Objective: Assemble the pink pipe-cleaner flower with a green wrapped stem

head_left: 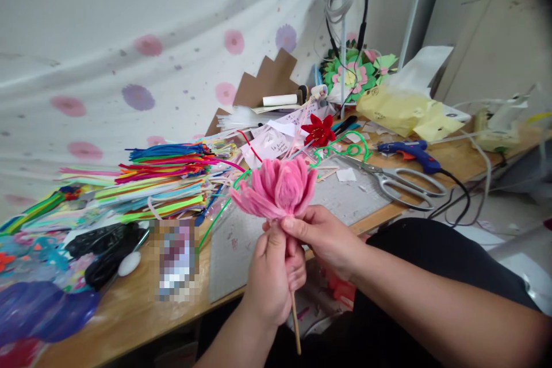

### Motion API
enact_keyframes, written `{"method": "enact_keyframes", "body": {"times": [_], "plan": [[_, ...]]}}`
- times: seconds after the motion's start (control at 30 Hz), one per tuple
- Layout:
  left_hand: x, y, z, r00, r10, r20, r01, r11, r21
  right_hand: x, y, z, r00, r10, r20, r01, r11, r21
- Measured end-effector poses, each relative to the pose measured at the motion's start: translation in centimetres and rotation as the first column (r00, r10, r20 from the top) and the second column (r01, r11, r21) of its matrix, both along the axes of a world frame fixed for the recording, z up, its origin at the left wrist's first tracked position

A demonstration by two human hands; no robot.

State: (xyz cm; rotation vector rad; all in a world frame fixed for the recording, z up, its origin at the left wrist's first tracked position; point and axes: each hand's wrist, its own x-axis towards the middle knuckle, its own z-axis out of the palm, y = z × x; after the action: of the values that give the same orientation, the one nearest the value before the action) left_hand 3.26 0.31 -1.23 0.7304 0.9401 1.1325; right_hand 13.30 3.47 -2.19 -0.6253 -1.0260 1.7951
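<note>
Illegible handwritten sheet [279,149] lying past mat [235,261] edge — left hand [272,273] is gripping stick [295,326], right hand [322,234] pinching chenille flower [278,188] base.

Your wooden table [125,317] runs from the lower left of the frame up toward the right edge. Just below the centre, a grey board [230,261] lies flat on it. At left you have bundles of coloured fuzzy stems [168,168], with a black plastic bag [107,241] below them and a glossy blue-purple item [43,307] at lower left. Right of centre sits a blue glue gun [411,151]; a yellow package [394,110] rests farther up.
</note>
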Motion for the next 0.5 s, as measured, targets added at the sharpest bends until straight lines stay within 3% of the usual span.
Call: {"method": "enact_keyframes", "body": {"times": [0.13,0.27,0.4,0.5], "plan": [[0.6,0.0,-0.5,0.989,0.072,-0.130,-0.066,0.997,0.050,-0.5,0.2,-0.6,1.000,0.002,0.002,-0.002,1.000,0.010],[0.3,0.1,-0.9,0.981,0.128,-0.146,-0.115,0.989,0.094,-0.6,0.6,-0.9,0.999,0.039,-0.022,-0.038,0.998,0.055],[-1.1,0.0,-1.0,0.983,0.104,-0.154,-0.067,0.971,0.231,-0.2,0.9,-0.4,0.977,0.209,-0.033,-0.204,0.972,0.117],[-2.1,-0.1,-1.0,0.982,0.077,-0.173,-0.024,0.957,0.288,-0.1,0.8,0.1,0.972,0.234,-0.036,-0.228,0.966,0.123]]}}
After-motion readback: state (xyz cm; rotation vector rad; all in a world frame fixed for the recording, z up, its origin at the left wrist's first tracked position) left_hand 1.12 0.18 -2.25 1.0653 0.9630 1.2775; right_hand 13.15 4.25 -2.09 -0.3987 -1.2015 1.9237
